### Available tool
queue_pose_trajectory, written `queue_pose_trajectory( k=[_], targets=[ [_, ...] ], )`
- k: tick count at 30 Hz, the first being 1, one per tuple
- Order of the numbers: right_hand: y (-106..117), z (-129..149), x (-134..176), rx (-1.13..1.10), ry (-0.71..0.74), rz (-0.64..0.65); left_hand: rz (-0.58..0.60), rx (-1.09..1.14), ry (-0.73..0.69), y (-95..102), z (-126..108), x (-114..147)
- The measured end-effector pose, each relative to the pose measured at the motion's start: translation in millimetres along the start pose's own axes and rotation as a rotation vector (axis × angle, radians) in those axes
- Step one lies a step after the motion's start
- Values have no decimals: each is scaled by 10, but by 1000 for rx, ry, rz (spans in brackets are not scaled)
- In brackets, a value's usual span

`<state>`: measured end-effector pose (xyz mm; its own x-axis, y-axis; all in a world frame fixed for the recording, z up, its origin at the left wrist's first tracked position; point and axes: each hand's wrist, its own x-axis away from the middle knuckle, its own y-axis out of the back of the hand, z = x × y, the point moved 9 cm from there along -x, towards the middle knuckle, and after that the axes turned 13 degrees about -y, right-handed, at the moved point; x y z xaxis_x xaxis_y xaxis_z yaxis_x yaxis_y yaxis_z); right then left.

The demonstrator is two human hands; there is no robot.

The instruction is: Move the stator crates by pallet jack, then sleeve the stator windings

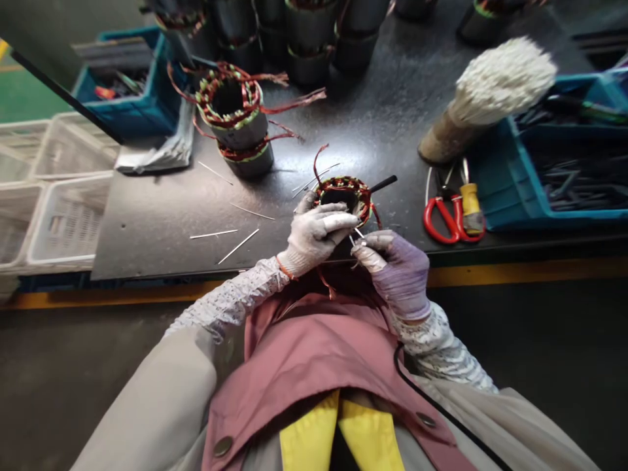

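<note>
A motor stator (364, 191) with reddish-brown windings sits at the table's front edge, a black strip sticking out on its right side. My left hand (316, 234), in a white glove, wraps over the near left side of this stator and hides part of its rim. At its lower right, my right hand (395, 268), gloved in purple and white, pinches a thin white tie cord (359, 233) between thumb and fingers. The cord's ends are partly hidden by the fingertips. Red-brown lead wires (321, 157) rise from the stator's far side.
Two stacked stators (238, 134) stand left, with more behind. Loose white cords (239, 246) lie on the black table (157, 216). Rightward are a cord bundle (505, 78), red-handled scissors (441, 219), a yellow-handled tool (471, 203) and a blue bin (510, 183). White baskets (73, 222) stand left.
</note>
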<state>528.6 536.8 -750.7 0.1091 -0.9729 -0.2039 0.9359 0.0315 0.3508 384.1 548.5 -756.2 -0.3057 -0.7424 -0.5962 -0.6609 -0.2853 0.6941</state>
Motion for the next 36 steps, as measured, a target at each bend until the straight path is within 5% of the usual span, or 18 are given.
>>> queue_pose_trajectory(
  k=[4, 12, 17, 20, 23, 26, 28, 32, 36],
  targets=[
    [-103, -112, -132, 120, -18, -7, -16, 20, -13, 19, 3, 10],
    [-142, 48, -98, 508, 236, -197, 39, 18, -36, -40, 10, 2],
    [-86, 131, 19, 627, 331, -5, 167, -13, 3, -32, 2, -39],
    [51, 237, 111, 581, 350, -16, 282, -39, 0, -28, -32, -63],
    [87, 212, 152, 224, 122, 56, 370, -104, 43, -34, -1, -80],
    [-139, 38, 128, -312, -294, 312, 450, -102, 20, -101, -9, -114],
    [-244, 6, -53, -530, -472, 348, 499, -83, -64, -166, -87, -148],
    [-201, -27, -729, -497, -577, 126, 603, -228, -189, -212, -247, -172],
    [77, -72, -1119, -321, -376, 122, 673, -465, -316, -78, -240, -125]
  ],
)
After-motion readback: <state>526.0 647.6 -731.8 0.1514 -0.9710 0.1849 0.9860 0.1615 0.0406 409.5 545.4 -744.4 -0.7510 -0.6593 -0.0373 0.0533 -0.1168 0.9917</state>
